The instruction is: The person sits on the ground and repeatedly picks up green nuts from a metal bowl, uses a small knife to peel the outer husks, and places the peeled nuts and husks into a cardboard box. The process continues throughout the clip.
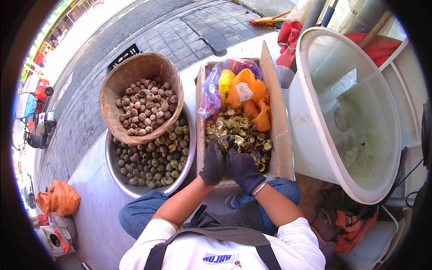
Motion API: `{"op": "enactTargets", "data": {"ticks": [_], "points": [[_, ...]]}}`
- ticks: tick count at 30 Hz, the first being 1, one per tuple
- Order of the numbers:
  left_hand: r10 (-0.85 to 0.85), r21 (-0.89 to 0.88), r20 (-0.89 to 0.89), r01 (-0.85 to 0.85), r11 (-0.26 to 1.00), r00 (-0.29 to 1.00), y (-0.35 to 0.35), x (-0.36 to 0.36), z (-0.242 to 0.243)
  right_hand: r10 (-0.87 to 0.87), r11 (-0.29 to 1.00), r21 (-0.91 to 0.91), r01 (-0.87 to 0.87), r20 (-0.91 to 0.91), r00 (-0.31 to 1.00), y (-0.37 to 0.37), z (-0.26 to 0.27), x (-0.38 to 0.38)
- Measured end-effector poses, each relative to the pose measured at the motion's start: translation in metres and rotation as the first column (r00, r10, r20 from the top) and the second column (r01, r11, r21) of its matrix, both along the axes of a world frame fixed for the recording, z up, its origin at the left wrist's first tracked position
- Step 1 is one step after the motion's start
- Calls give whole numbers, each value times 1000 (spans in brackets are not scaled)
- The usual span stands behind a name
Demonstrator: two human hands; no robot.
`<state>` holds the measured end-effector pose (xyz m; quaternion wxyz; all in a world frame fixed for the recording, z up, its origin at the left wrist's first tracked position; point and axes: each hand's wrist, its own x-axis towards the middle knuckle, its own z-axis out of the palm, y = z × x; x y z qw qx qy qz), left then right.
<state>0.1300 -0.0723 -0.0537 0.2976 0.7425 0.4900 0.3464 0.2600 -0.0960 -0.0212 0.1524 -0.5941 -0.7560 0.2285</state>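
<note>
My left hand point(216, 162) and my right hand point(243, 166), both in dark gloves, meet over the near part of an open cardboard box point(281, 141). Their fingers are curled together around something small, perhaps a walnut, mostly hidden by the gloves. Beneath them lies a heap of green-brown husk pieces point(243, 130). At the box's far end are orange mesh netting point(248, 86), yellow netting point(225, 81) and purple plastic point(211, 91). To the left, a wicker basket point(111, 101) of husked walnuts point(148, 108) rests tilted on a metal basin point(111, 165) of green-husked walnuts point(155, 167).
A large white plastic tub point(312, 135) stands tilted just right of the box. An orange bag point(60, 199) lies at the lower left. Beyond the pale floor are paving point(158, 40) and parked scooters point(38, 125). A broom point(270, 20) lies at the top.
</note>
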Motion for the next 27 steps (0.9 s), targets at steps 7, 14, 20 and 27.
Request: {"op": "enactTargets", "data": {"ticks": [7,14,20,27], "points": [[9,-46,-4,-9,999,1000,-16,3,6,-182,977,-143,159,-172,968,13,5,12],[-113,6,133,113,994,985,0,-13,-3,-125,986,-132,100,-201,971,17,10,22],[-138,-229,232,191,954,963,16,-23,8,-30,997,-70,14,-243,970,15,14,20],[160,-290,435,-30,957,886,-1,12,-1,-142,983,-132,130,-91,986,14,6,19]]}}
